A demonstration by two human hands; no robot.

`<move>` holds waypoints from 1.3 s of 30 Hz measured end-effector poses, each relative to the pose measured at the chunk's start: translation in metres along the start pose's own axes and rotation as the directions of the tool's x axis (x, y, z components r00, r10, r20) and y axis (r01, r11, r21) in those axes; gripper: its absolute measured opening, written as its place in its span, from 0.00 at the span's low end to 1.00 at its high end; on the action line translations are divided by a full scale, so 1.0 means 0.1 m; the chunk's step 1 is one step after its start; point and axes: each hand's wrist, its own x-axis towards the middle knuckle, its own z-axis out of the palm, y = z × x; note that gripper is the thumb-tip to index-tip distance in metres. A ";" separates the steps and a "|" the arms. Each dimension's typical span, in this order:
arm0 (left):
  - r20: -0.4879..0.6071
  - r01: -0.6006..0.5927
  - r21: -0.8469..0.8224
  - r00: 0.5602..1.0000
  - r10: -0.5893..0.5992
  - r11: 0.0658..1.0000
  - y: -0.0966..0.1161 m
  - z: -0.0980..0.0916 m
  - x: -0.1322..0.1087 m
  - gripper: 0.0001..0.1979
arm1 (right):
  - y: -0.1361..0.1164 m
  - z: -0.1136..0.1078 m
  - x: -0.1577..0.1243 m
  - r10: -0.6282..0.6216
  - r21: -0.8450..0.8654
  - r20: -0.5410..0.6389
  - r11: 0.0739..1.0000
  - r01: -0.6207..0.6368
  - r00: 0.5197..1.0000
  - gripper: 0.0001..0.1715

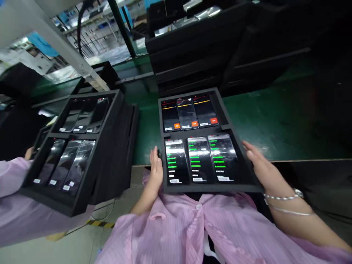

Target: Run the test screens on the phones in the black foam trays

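A black foam tray [209, 187] sits between my hands, its near part reaching past the table's front edge. Along its left wall lies my left hand [156, 168], fingers pointing up and pressed to the side. My right hand [260, 167] grips the opposite wall, with some fingers hidden beyond the edge. In the tray's far row, three phones [187, 113] show dark screens with a yellow bar and an orange or red button. Three more phones [198, 159] in the near row show green and white text lines. Each bears a small white label near its bottom.
Left of me, another tray [82, 200] of dark-screened phones tops a stack, beside a co-worker's pink sleeve [16, 176]. Black trays [192, 58] are stacked behind mine on the green table [261, 117]. A grey metal post [68, 51] rises at the upper left.
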 end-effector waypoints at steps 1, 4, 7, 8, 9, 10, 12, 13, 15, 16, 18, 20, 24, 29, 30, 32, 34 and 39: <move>0.011 0.027 -0.029 1.000 -0.027 0.999 0.05 0.00 0.03 0.46 | -0.09 -0.04 0.01 0.026 0.058 -0.005 0.998 -0.025 1.000 0.28; 0.089 0.053 -0.213 0.995 -0.035 0.976 0.37 0.00 0.19 0.45 | -0.56 -0.22 0.09 0.118 0.304 0.060 0.944 -0.130 0.991 0.32; 0.203 0.118 -0.475 0.979 -0.022 0.872 0.76 -0.05 0.21 0.38 | -1.09 -0.44 0.00 0.177 0.373 0.069 0.908 -0.190 0.982 0.33; 0.231 0.138 -0.533 0.973 -0.013 0.835 0.85 -0.08 0.17 0.38 | -1.23 -0.48 -0.09 0.156 0.386 0.057 0.907 -0.165 0.986 0.32; 0.247 0.146 -0.563 0.969 -0.003 0.813 0.91 -0.11 0.12 0.38 | -1.33 -0.52 -0.18 0.114 0.402 0.048 0.907 -0.124 0.992 0.31; 0.254 0.145 -0.576 0.967 0.007 0.805 0.94 -0.13 0.07 0.39 | -1.40 -0.54 -0.28 0.057 0.423 0.049 0.903 -0.072 0.997 0.31; 0.258 0.129 -0.567 0.966 0.027 0.813 0.92 -0.17 -0.02 0.42 | -1.42 -0.56 -0.45 -0.065 0.448 0.053 0.893 0.034 0.996 0.31; 0.264 0.120 -0.555 0.964 0.038 0.823 0.89 -0.17 -0.05 0.45 | -1.39 -0.57 -0.51 -0.115 0.446 0.053 0.892 0.079 0.992 0.33; 0.277 0.093 -0.526 0.958 0.067 0.845 0.79 -0.16 -0.05 0.50 | -1.25 -0.57 -0.53 -0.192 0.435 0.045 0.887 0.154 0.980 0.34; 0.278 0.076 -0.511 0.957 0.082 0.856 0.74 -0.14 -0.02 0.52 | -1.14 -0.56 -0.50 -0.226 0.436 0.041 0.880 0.186 0.973 0.35; 0.270 0.042 -0.471 0.958 0.099 0.881 0.64 -0.08 0.07 0.55 | -0.89 -0.50 -0.36 -0.280 0.451 0.033 0.861 0.236 0.959 0.35; 0.265 0.021 -0.416 0.959 0.099 0.909 0.54 -0.02 0.19 0.56 | -0.60 -0.39 -0.17 -0.312 0.441 0.032 0.857 0.266 0.950 0.36; 0.292 0.039 -0.280 0.955 0.046 0.959 0.36 0.06 0.35 0.53 | -0.11 -0.11 0.09 -0.240 0.323 0.067 0.924 0.206 0.968 0.37; 0.264 0.013 -0.158 0.964 0.029 0.987 0.25 0.05 0.29 0.43 | 0.07 -0.04 0.08 -0.153 0.277 0.052 0.952 0.133 0.987 0.36; 0.250 -0.013 -0.104 0.967 0.039 0.994 0.26 0.04 0.28 0.41 | 0.03 -0.07 0.06 -0.149 0.237 0.057 0.963 0.131 0.987 0.37; 0.179 -0.105 0.068 0.980 0.091 0.992 0.31 0.02 0.29 0.39 | -0.11 -0.15 0.06 -0.195 0.052 0.065 0.980 0.192 0.979 0.40; 0.071 -0.219 0.280 0.976 0.207 0.935 0.41 0.03 0.37 0.35 | -0.33 -0.19 0.13 -0.329 -0.163 0.090 0.926 0.340 0.940 0.39; 0.159 -0.380 0.571 0.921 0.356 0.728 0.73 0.20 0.86 0.27 | -0.83 0.05 0.69 -0.614 -0.265 0.310 0.677 0.686 0.726 0.27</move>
